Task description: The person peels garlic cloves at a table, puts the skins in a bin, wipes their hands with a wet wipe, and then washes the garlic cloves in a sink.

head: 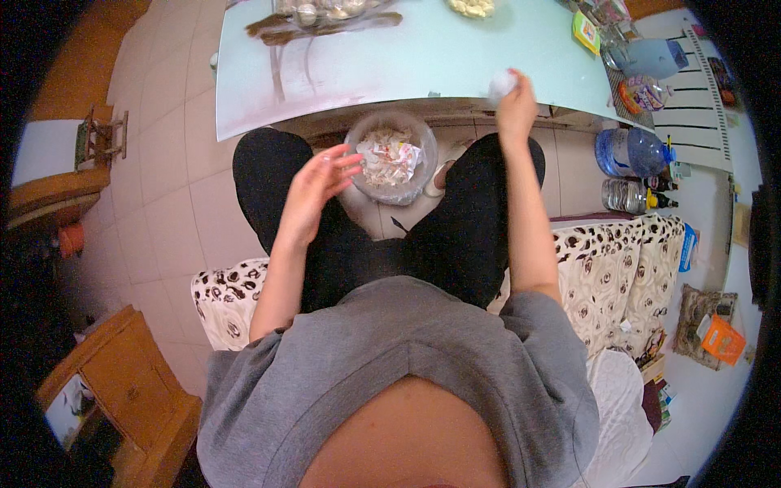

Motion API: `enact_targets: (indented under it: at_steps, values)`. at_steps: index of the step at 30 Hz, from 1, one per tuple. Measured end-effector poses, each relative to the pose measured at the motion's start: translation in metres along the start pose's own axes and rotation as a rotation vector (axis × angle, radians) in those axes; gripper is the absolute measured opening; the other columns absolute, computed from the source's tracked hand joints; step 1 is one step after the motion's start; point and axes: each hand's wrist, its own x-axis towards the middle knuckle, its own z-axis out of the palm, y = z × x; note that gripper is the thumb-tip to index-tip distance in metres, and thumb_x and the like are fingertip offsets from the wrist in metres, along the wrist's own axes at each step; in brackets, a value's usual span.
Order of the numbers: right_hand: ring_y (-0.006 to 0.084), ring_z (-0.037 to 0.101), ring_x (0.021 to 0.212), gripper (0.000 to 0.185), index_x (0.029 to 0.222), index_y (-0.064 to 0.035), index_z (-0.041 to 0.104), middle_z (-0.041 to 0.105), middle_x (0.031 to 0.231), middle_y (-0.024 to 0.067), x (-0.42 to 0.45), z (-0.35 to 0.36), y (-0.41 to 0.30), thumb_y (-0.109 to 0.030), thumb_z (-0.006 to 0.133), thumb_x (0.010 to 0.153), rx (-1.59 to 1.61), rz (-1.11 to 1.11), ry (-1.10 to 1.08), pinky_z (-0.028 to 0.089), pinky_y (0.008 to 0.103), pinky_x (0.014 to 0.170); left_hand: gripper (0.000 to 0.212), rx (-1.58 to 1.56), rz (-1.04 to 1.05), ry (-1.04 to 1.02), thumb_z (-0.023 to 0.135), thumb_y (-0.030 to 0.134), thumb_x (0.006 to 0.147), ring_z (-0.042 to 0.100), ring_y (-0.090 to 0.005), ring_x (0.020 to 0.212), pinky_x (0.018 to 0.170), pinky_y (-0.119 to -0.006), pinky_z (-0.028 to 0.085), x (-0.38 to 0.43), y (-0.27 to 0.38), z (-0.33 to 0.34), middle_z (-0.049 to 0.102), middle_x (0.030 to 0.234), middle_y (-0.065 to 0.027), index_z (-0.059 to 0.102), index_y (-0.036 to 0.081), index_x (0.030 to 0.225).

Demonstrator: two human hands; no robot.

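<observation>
My right hand (518, 113) is over the front edge of the glass-topped table (366, 67). It holds a small white object (503, 84), too blurred to tell what it is. My left hand (320, 186) hangs above my left thigh, fingers apart, with nothing in it. Its fingertips overlap the left rim of a lined waste bin (390, 198) in this view. Pale papery skins and a crumpled printed wrapper (406, 157) lie in the bin, which stands on the floor between my legs.
A clear container of what look like garlic bulbs (329, 9) and a bowl of pale peeled cloves (471, 7) stand at the table's far side. To the right are a green packet (586, 33) and several bottles, including a large blue water bottle (631, 152). A patterned sofa cover (610, 268) lies beside me.
</observation>
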Motion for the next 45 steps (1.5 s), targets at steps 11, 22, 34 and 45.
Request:
enact_targets:
  at_steps: [11,22,34,45]
  values:
    - [0.0319,0.016,0.115,0.067,0.115,0.01,0.02,0.017,0.122,0.0246,-0.02,0.135,-0.015,-0.037,0.042,0.074,-0.204,-0.361,-0.337,0.009,0.0362,0.095,0.032,-0.145,0.187,0.42,0.032,0.025,0.084,0.053,-0.0174,0.078,0.069,-0.025,0.042,0.013,0.006,-0.027,0.052,0.091,-0.0135,0.043,-0.002,0.097]
    - [0.0316,0.022,0.113,0.06,0.116,0.0078,0.019,0.023,0.12,0.0227,-0.038,0.051,0.027,-0.024,0.046,0.073,-0.451,-0.31,-0.368,0.017,0.0336,0.094,0.027,0.063,0.42,0.529,0.036,0.018,0.082,0.052,-0.0198,0.082,0.073,-0.029,0.041,0.06,0.055,-0.054,0.05,0.093,-0.0148,0.041,-0.003,0.1]
    - [0.03,0.033,0.104,0.051,0.104,0.0016,0.039,0.038,0.11,0.0164,-0.118,0.178,-0.14,-0.026,0.054,0.064,-0.061,-0.767,-0.997,0.025,0.0341,0.089,0.036,1.463,1.051,0.504,0.049,0.009,0.065,0.036,-0.0257,0.102,0.089,-0.039,0.024,0.222,0.084,-0.044,0.045,0.102,-0.011,0.045,0.006,0.1]
    - [0.0317,0.022,0.113,0.063,0.116,0.0065,0.02,0.021,0.121,0.0231,-0.038,0.008,0.061,-0.001,0.053,0.063,-0.628,-0.413,-0.288,0.018,0.0345,0.094,0.025,1.68,0.749,0.086,0.047,0.0,0.061,0.05,-0.0212,0.076,0.087,-0.038,0.026,0.147,0.066,-0.076,0.056,0.075,-0.0082,0.056,0.009,0.082]
